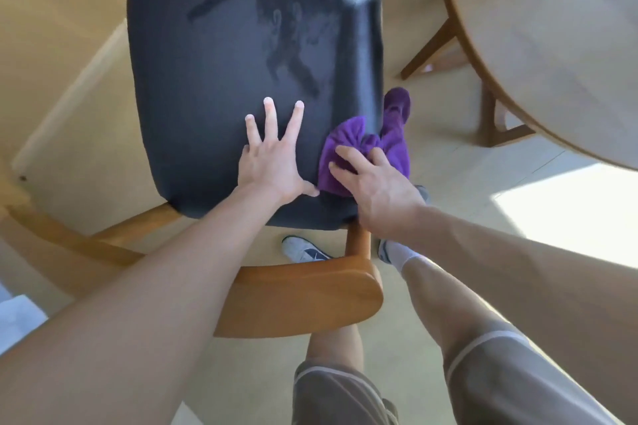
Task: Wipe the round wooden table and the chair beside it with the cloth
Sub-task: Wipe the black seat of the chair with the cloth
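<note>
Two hands work on the dark chair seat [221, 86]. The left hand [272, 162] lies flat with straight, spread fingers, its grip wide. At its 3 o'clock, the right hand [376, 183] holds the purple cloth [348, 145] bunched at the seat's edge. The round table [538, 45] stands at 2 o'clock.

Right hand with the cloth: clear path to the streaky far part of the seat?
Probably yes. The right hand grips the cloth at the seat's right edge; nothing lies between it and the streaks.
</note>
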A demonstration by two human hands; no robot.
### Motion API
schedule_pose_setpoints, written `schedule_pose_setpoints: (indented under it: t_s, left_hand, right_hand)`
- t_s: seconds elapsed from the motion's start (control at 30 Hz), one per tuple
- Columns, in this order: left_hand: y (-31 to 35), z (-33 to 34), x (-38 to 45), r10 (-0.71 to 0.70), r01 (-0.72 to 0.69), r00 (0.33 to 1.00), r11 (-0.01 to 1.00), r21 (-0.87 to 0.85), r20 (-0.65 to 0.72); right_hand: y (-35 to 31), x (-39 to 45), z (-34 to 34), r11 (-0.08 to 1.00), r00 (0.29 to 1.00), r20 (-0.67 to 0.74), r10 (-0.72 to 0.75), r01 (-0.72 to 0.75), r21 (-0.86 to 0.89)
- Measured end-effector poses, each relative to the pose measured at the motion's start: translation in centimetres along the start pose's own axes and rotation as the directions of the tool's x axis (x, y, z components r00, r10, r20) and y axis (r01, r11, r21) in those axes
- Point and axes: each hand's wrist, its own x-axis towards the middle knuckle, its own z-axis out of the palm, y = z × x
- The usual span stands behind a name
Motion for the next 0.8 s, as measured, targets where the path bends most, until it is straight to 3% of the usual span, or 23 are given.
schedule_pose_setpoints:
  t_s: [0.1, 0.2, 0.3, 0.4, 0.47, 0.57, 0.7, 0.8]
  left_hand:
    - [-0.3, 0.1, -0.1, -0.004, 0.004, 1.000, 1.000, 0.010, 0.006]
    - [-0.3, -0.1, 0.1, -0.001, 0.001, 1.000, 1.000, 0.026, 0.013]
    - [0.5, -0.6, 0.0, -0.022, 0.022, 0.997, 1.000, -0.006, 0.069]
    - [0.7, -1.1, -0.4, -0.039, 0.048, 0.996, 0.993, -0.110, 0.084]
    - [0.3, -1.9, -0.8, -0.029, 0.049, 0.995, 0.973, -0.227, 0.091]
    - [-0.4, -3.5, -2.4, 0.004, 0.046, 0.993, 0.909, -0.415, 0.119]
    - [0.1, -5.3, -7.4, -0.002, 0.075, 0.989, 0.873, -0.481, 0.150]
    - [2.1, -4.8, -11.1, -0.017, 0.092, 0.986, 0.880, -0.467, 0.164]
  right_hand:
    - [0.2, -3.0, 2.0, 0.984, 0.980, 0.101, -0.173, 0.169, 0.051]
    - [1.7, -2.7, 1.0, 0.969, 0.978, 0.122, -0.167, 0.140, 0.202]
    - [2.2, -1.4, -1.3, 0.893, 0.995, -0.093, 0.026, 0.018, 0.449]
    - [1.5, -0.5, -2.0, 0.816, 0.917, -0.298, 0.264, -0.048, 0.576]
    - [0.8, -0.7, -1.0, 0.873, 0.948, -0.227, 0.221, -0.089, 0.479]
    - [0.6, -2.8, 2.3, 0.974, 1.000, -0.010, 0.022, -0.019, 0.224]
    - [2.3, -4.1, 2.9, 0.960, 0.994, 0.100, -0.046, 0.017, 0.279]
    - [3.5, -3.6, 0.5, 0.867, 0.990, 0.032, 0.140, -0.138, 0.478]
